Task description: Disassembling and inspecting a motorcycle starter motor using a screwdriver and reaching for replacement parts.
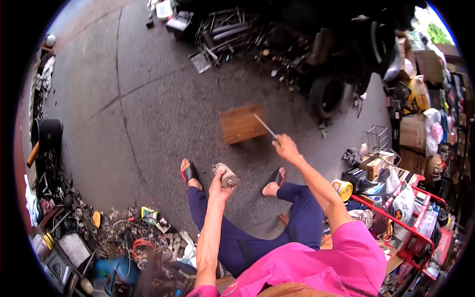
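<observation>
My left hand [219, 186] grips a dull grey, roughly cylindrical metal part [227, 173] above the pavement between my sandalled feet. In my right hand [284, 147] is a thin, straight metal tool [264, 123], angled forward and left. Its far end overlaps a brown wooden stool or box [237, 126] on the ground ahead; I cannot tell whether they touch.
Dark scrap metal [222, 37] and a tire [324, 96] lie ahead. A jumble of wires and debris [123, 227] is at lower left. A red cart [410, 237] holds bags and boxes at right, beside stacked cartons [413, 133]. Grey pavement [99, 138] spreads leftward.
</observation>
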{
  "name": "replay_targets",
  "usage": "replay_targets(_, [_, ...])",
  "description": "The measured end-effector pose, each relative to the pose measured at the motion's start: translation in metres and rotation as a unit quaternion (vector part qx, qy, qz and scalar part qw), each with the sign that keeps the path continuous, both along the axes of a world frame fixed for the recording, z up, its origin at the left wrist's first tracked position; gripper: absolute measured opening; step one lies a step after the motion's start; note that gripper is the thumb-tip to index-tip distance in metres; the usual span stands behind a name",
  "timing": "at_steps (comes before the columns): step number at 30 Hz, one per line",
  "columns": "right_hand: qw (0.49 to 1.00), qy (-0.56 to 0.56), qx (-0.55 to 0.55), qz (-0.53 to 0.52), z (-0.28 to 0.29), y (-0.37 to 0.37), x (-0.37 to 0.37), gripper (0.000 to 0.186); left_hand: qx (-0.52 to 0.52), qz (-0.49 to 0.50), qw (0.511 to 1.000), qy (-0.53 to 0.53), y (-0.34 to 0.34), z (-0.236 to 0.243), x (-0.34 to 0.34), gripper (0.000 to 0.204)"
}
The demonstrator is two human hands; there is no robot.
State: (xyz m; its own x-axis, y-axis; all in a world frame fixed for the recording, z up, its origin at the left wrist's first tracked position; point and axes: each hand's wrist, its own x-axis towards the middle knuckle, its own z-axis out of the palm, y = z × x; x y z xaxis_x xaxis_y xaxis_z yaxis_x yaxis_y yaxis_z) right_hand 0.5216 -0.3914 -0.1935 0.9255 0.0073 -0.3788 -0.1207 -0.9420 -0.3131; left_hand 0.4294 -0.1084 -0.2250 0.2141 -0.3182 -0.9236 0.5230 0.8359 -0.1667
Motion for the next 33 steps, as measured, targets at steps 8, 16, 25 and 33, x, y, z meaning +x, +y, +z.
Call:
replay_targets(8, [0.989, -0.109, 0.051, 0.08, -0.169, 0.028, 0.159, 0.039, 0.136, -0.052, 0.988, 0.051, 0.052, -0.069, 0.036, 0.038])
replay_targets(16, [0.991, 0.003, 0.023, 0.134, -0.185, 0.064, 0.151, 0.036, 0.16, -0.029, 0.981, -0.107, 0.065, -0.039, 0.104, 0.038])
replay_targets(25, [0.982, 0.019, 0.057, 0.178, -0.189, 0.138, -0.056, 0.023, 0.162, -0.059, 0.981, -0.089, 0.072, -0.037, 0.118, 0.04])
replay_targets(33, [0.981, 0.079, 0.087, 0.158, -0.202, 0.192, -0.179, 0.024, 0.183, -0.105, 0.96, -0.185, 0.096, -0.034, 0.13, 0.042])
